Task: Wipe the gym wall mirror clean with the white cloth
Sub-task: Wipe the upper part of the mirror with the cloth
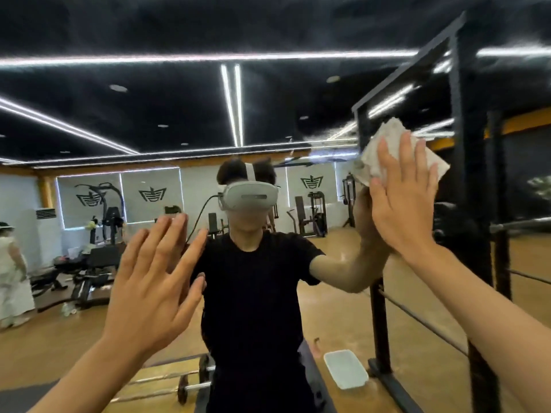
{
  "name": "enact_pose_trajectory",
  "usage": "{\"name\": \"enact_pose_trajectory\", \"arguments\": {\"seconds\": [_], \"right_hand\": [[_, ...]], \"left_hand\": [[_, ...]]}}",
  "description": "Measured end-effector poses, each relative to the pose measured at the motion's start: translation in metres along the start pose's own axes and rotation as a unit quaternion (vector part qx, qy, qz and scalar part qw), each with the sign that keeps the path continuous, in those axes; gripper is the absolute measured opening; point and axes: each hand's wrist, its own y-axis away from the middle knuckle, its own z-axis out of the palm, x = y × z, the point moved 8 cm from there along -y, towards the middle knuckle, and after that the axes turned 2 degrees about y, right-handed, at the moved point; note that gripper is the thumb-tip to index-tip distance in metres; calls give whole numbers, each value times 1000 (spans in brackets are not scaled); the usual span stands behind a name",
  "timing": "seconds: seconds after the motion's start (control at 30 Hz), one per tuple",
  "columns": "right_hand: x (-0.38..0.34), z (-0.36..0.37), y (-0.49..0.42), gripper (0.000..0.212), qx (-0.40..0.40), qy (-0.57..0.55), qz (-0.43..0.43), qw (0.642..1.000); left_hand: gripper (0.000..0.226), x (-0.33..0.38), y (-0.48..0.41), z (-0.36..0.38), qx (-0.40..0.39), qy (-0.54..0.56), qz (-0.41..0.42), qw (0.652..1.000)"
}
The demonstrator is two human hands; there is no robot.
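The gym wall mirror [179,120] fills the view and reflects me and the room behind. My right hand [402,198] is raised at the upper right, fingers straight, pressing the white cloth [387,141] flat against the glass. The cloth shows above and beside my fingers; my palm hides its middle. My left hand [155,281] is lower and to the left, fingers spread and straight, palm toward the mirror. It holds nothing; I cannot tell whether it touches the glass.
A black steel rack [474,204] stands close on the right, right beside my cloth hand. A white plastic basin [346,369] and a barbell [190,386] appear low in the mirror. Reflected gym machines and another person [12,263] stand at the left.
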Motion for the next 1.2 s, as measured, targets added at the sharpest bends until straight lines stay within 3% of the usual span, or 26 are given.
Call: {"name": "enact_pose_trajectory", "arguments": {"seconds": [0.23, 0.37, 0.43, 0.63, 0.77, 0.87, 1.0, 1.1, 1.2], "right_hand": [[2, 3, -9, 67, -7, 21, 55, 998], [-38, 19, -26, 70, 59, 62, 70, 994], [-82, 23, -36, 68, 32, 81, 15, 996], [-243, 26, -11, 55, 11, -31, -182, 983], [-217, 22, -10, 54, 16, -9, -249, 968], [-135, 14, -19, 61, 1, 35, -171, 985], [-21, 0, -39, 73, -8, 77, 1, 997], [-34, 4, -56, 67, 19, 47, 70, 996], [-94, 8, -69, 61, 25, 53, 35, 998]], "left_hand": [[64, -5, 10, 11, 7, -20, 9, 1000], [65, -6, 12, 13, 15, -21, 5, 1000], [65, -5, 12, 13, 18, -19, 5, 1000], [64, -6, 14, 12, 12, -18, 2, 1000], [64, -6, 13, 9, 12, -21, 10, 1000], [65, -6, 13, 10, 21, -24, 10, 999], [65, -5, 12, 13, 29, -24, 4, 999], [65, -5, 13, 14, 31, -22, 4, 999], [65, -6, 14, 15, 27, -20, 0, 999]]}}
